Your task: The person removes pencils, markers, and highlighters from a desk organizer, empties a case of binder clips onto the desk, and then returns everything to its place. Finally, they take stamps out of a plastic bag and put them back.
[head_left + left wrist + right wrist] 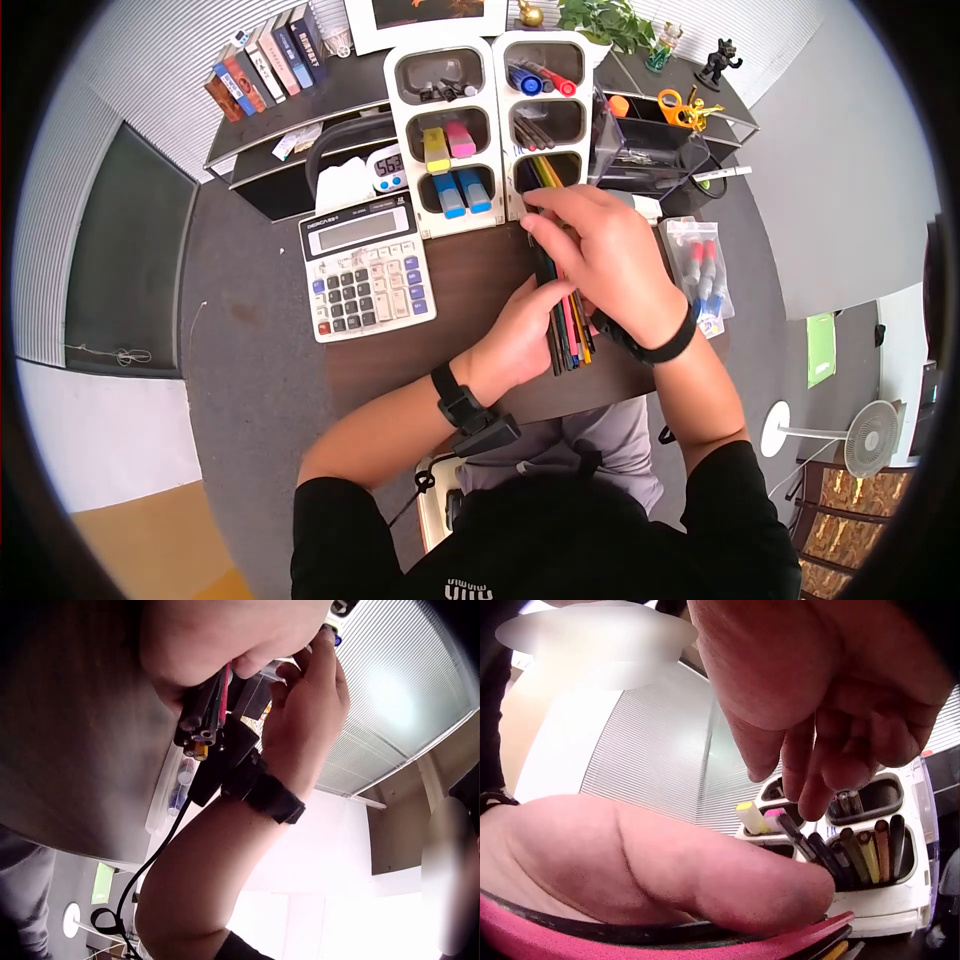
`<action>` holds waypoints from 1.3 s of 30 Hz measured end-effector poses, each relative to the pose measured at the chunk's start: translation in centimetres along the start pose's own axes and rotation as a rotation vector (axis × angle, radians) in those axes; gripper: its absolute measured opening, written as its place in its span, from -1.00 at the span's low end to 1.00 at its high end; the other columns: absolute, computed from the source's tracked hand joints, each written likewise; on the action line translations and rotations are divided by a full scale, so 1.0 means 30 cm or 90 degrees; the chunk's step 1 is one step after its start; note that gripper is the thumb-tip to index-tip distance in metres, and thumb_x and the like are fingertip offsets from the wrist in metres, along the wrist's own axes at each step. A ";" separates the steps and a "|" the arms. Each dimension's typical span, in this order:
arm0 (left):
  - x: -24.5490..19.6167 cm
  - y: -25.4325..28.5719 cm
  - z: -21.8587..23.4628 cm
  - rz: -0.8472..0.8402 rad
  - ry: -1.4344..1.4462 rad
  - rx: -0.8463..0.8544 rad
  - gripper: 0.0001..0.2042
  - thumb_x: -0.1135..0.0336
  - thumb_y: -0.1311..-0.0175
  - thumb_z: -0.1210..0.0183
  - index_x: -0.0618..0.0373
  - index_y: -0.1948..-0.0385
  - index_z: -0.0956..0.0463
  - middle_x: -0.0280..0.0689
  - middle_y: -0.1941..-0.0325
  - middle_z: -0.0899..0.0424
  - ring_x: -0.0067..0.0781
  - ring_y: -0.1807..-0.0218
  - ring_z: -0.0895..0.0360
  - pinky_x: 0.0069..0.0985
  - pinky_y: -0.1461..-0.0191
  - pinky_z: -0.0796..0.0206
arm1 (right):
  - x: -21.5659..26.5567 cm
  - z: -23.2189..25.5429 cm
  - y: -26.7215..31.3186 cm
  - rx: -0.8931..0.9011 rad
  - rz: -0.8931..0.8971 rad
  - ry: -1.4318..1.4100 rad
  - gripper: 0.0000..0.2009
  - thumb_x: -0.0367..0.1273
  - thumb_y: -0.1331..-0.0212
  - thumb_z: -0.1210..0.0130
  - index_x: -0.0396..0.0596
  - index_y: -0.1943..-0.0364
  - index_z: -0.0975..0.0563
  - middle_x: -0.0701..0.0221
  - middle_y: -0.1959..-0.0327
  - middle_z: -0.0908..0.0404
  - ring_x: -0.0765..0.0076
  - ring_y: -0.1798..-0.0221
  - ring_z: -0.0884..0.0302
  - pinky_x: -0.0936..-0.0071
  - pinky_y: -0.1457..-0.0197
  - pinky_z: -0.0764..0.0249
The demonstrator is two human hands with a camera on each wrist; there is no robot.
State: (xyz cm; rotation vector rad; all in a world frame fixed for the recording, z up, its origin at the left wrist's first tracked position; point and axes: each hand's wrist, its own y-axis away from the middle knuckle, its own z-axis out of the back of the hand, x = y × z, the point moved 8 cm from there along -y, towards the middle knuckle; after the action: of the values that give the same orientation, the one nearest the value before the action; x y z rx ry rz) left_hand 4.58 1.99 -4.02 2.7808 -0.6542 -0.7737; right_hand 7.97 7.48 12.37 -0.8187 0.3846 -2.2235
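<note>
My left hand (515,335) grips a bundle of coloured pencils (572,345) over the desk; pink, yellow and dark barrels show below it. Their blunt ends also appear under that hand in the left wrist view. My right hand (615,245) reaches over the bundle to the lower right compartment of a white organizer (505,130), fingers loosely bent with no pencil visible between them. In the right wrist view its fingertips (814,806) hover close above a leaning dark pencil (796,836). Several other pencils (866,855) stand in that compartment.
Other organizer compartments hold highlighters (437,150), blue pens (460,195) and markers (530,82). A calculator (368,270) lies left, beside a small timer (388,170). On the right are a bag of markers (700,270) and a dark mesh holder (650,150) with scissors (680,108).
</note>
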 end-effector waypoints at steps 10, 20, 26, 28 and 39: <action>-0.010 0.017 -0.017 0.009 0.031 -0.014 -0.56 0.35 -0.55 -0.09 0.10 -0.41 -0.27 0.01 -0.21 -0.61 -0.10 -0.24 -0.61 -0.09 -0.33 -0.53 | 0.000 0.097 0.447 0.033 -0.195 -0.213 -0.74 -0.51 -0.21 -0.37 -0.13 0.00 -0.71 0.28 0.33 -0.67 0.38 0.44 -0.59 0.43 0.33 -0.53; 0.008 0.019 -0.033 0.040 -0.043 -0.010 -0.56 0.29 -0.58 -0.07 0.13 -0.41 -0.28 -0.01 -0.24 -0.61 -0.13 -0.24 -0.61 -0.11 -0.35 -0.51 | 0.000 0.110 0.519 -0.009 -0.111 -0.160 -0.72 -0.47 -0.18 -0.38 -0.07 0.00 -0.70 0.29 0.18 -0.74 0.10 0.13 -0.72 0.21 0.05 -0.65; 0.010 0.015 -0.024 0.034 -0.033 -0.007 -0.58 0.29 -0.58 -0.07 0.10 -0.39 -0.32 -0.01 -0.22 -0.62 -0.13 -0.24 -0.62 -0.10 -0.38 -0.48 | 0.050 0.258 0.519 -0.057 -0.096 -0.148 -0.82 -0.54 -0.17 -0.36 -0.17 0.14 -0.72 0.27 0.25 -0.78 0.18 0.29 -0.72 0.33 0.17 -0.61; 0.012 0.019 -0.024 0.034 -0.022 -0.007 -0.58 0.29 -0.57 -0.07 0.10 -0.39 -0.33 -0.01 -0.21 -0.63 -0.13 -0.24 -0.62 -0.10 -0.39 -0.47 | 0.063 0.298 0.510 -0.079 -0.086 -0.140 -0.82 -0.54 -0.16 -0.36 -0.17 0.15 -0.72 0.27 0.23 -0.79 0.20 0.28 -0.73 0.34 0.17 -0.61; 0.011 0.009 -0.017 0.019 -0.010 0.010 -0.52 0.31 -0.57 -0.05 0.18 -0.44 -0.24 0.04 -0.25 -0.60 -0.05 -0.27 -0.62 -0.08 -0.39 -0.49 | -0.072 0.157 0.209 -0.127 -0.100 -0.080 -0.82 -0.47 -0.35 -0.26 -0.20 0.03 -0.70 0.17 0.15 -0.79 0.17 0.16 -0.80 0.31 0.08 -0.67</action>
State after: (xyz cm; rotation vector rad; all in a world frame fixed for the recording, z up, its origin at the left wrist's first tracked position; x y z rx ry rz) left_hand 5.01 1.63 -3.66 2.7758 -0.7061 -0.7890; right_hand 15.55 4.56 11.90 -1.1236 0.5011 -2.2873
